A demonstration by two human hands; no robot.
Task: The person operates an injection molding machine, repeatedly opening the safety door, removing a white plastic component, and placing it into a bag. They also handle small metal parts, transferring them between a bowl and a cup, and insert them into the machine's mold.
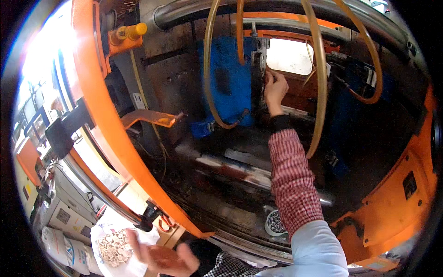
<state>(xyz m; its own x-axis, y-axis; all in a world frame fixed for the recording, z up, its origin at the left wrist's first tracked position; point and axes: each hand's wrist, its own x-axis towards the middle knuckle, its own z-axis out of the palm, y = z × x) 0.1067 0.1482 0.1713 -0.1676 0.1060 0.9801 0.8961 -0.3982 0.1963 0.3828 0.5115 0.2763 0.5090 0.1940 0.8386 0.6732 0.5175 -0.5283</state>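
Right hand (275, 90) is stretched far into the orange machine, arm nearly straight in a red checked sleeve (291, 180), fingers curled against the dark vertical mould plate (257, 78) next to the blue mould block (228, 83). Can't tell whether it actually grips anything there. Left hand (159, 256) hangs low at the near edge, palm up, fingers spread wide, holding nothing, blurred. Just left of it sits a white bag of small pale parts (113, 247). Yellow hoses (318, 78) loop across the opening in front of the mould. A small round tub of dark pellets (275, 223) sits near the right elbow.
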